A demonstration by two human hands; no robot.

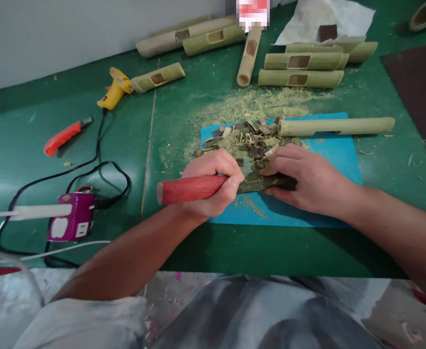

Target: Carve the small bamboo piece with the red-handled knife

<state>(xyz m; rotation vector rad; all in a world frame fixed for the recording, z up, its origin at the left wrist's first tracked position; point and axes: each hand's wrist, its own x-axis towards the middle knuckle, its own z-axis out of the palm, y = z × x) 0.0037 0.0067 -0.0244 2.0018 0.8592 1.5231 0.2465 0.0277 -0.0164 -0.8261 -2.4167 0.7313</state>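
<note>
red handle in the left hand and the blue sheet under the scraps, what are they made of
The red handle looks like painted or stained wood, from its fine lengthwise streaks. The blue sheet, flat, evenly coloured and matte-looking, could be card or plastic.

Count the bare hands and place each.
2: the left hand grips a red cylindrical wooden handle; the right hand holds a dark green bamboo piece over the rectangular blue sheet.

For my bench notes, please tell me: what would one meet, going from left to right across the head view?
Orange-red cutter, yellow glue gun, left hand gripping a red handle, right hand, dark brown mat.
</note>
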